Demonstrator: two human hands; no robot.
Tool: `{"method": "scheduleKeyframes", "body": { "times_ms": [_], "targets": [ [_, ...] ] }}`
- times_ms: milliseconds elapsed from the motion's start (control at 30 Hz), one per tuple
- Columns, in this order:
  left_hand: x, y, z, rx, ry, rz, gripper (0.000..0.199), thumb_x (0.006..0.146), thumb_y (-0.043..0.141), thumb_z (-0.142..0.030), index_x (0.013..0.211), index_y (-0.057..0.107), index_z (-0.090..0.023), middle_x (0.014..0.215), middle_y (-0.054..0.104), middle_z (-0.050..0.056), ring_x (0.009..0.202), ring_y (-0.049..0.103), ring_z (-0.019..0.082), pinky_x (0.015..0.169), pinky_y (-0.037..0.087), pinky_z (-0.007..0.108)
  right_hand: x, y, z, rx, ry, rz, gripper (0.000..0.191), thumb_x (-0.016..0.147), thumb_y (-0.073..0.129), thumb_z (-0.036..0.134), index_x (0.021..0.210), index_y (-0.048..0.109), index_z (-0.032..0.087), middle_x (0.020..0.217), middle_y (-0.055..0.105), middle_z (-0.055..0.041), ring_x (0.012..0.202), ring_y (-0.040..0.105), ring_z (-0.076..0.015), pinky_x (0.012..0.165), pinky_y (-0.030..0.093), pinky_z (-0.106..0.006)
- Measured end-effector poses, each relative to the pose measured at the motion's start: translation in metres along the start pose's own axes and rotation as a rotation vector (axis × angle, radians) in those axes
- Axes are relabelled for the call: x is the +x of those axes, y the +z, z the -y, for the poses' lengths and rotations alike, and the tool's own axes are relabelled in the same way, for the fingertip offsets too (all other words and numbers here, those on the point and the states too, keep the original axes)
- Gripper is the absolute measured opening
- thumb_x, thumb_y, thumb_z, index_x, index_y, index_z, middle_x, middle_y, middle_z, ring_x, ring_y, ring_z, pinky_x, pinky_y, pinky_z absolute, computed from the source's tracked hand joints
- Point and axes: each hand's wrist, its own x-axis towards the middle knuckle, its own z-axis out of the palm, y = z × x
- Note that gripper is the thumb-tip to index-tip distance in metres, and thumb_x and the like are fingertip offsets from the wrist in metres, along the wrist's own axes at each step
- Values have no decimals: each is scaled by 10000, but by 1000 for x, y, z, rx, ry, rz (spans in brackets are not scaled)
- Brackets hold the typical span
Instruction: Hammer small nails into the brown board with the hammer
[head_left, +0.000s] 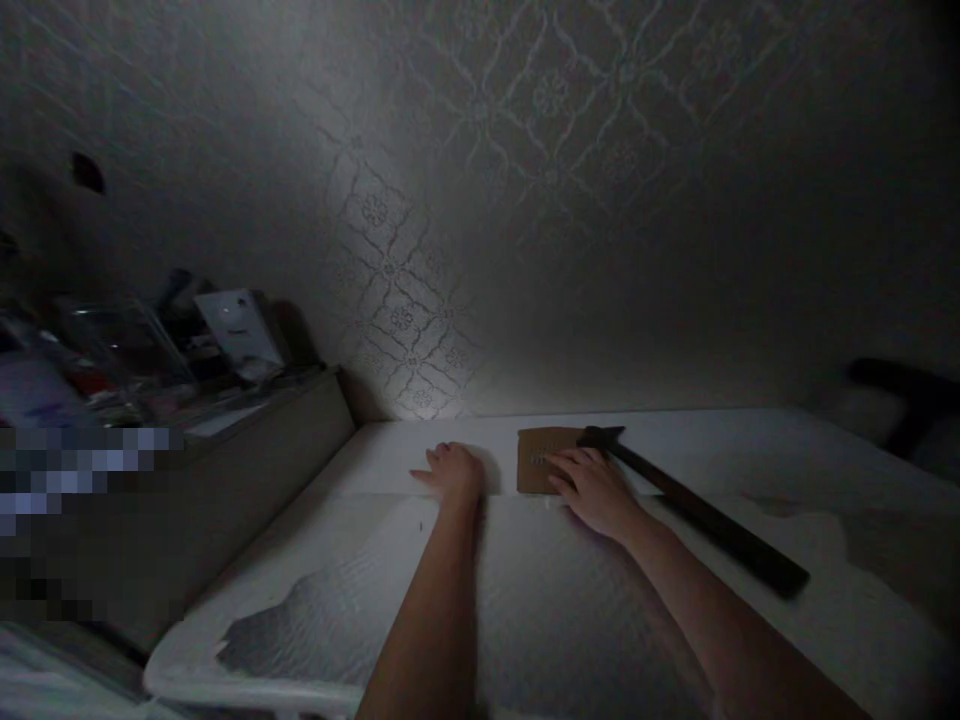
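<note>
Dim light covered a white table [750, 440] set against a patterned wall [480, 150]. We found the left hand [452, 470] lying palm down on the tabletop, fingers loosely spread and flat, holding nothing. The right hand [592, 487] was likewise open, its fingers extended and resting on a small brown card [536, 455] that lay flat near the wall; it pressed or touched the card without grasping it. Just beside the right hand lay a hammer [697, 515], its dark head [600, 437] touching or close against the card's far corner, its handle running toward the right edge. We could not tell whether the hand touched the hammer. Left of the table stood a cluttered shelf [225, 400], too blurred to itemise.
</note>
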Motion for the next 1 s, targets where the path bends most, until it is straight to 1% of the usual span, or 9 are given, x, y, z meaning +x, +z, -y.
{"method": "scheduleKeyframes", "body": {
  "times_ms": [100,233,433,567,767,1000],
  "targets": [
    [1,0,2,28,-7,-21,375,850,379,-119,1099,646,-201,1246,583,136,1236,439,300,1024,239,643,1,0,-1,30,4,30,370,916,425,303,1222,604,197,1194,619,-92,1126,484,-230,953,383,-375],
    [1,-2,4,44,7,-50,362,848,382,-103,1072,658,-171,1170,625,149,1171,496,296,995,303,590,1,0,-2,48,4,48,380,919,411,304,1230,596,187,1206,613,-92,1142,476,-231,960,383,-372],
    [0,-6,4,38,-10,-88,337,849,404,-114,1029,681,-180,1107,655,147,1128,523,294,966,325,523,1,-2,0,36,21,64,381,914,421,298,1243,589,203,1217,607,-83,1143,478,-232,971,367,-369],
    [-1,-6,4,37,0,-90,324,845,417,-131,1017,684,-190,1102,656,143,1119,523,299,938,339,494,1,-3,0,38,27,70,383,917,411,302,1239,590,201,1226,602,-82,1143,476,-234,973,366,-377],
    [0,-6,4,3,-36,-85,319,857,400,-146,1004,679,-192,1095,661,137,1115,518,295,898,355,462,1,1,-3,68,27,50,416,912,414,307,1275,557,161,1217,603,-100,1147,470,-244,980,367,-384],
    [0,-5,4,0,-30,-64,297,867,410,-171,1020,664,-183,1103,652,149,1119,518,297,875,370,444,1,1,-5,44,31,31,382,910,418,298,1220,600,165,1193,616,-108,1145,479,-241,956,391,-377]
  ]
}}
